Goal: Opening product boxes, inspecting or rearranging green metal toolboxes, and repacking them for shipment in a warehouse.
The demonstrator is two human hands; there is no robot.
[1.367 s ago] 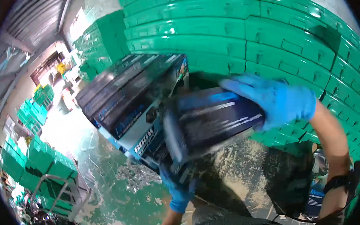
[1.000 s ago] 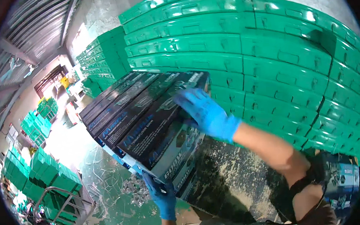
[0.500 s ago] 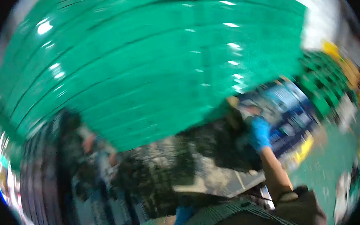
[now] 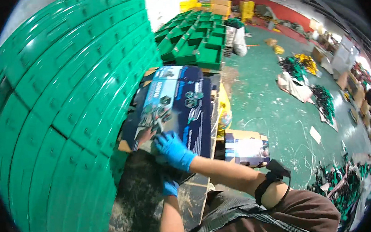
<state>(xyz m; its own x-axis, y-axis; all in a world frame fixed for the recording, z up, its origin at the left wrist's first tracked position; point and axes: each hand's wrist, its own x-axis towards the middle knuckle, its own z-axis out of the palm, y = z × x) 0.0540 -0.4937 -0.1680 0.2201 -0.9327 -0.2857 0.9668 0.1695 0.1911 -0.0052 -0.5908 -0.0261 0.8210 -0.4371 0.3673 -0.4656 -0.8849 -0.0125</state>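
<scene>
Both hands wear blue gloves. My right hand [image 4: 175,151] reaches across a black bench [image 4: 134,207], its fingers spread at the near edge of a dark blue printed cardboard box [image 4: 194,111]. Pictures of tools and a light blue panel cover the box's top. Under the right hand lies something black whose kind I cannot make out. Closer to me, my left hand [image 4: 170,187] is low beside that black shape; its fingers are hidden behind the right hand and the dark shape.
A tall wall of stacked green cases [image 4: 63,112] borders the bench on the left. Beyond the box stand open green trays [image 4: 193,43]. Right of the bench are a yellow bag [image 4: 223,108] and a smaller carton [image 4: 247,148]. Piles of black and green pieces [image 4: 343,182] lie on the green floor [image 4: 278,130].
My view has swung to the right, bringing the floor and trays into sight. My right hand remains by the printed box; my left hand has come up beside it.
</scene>
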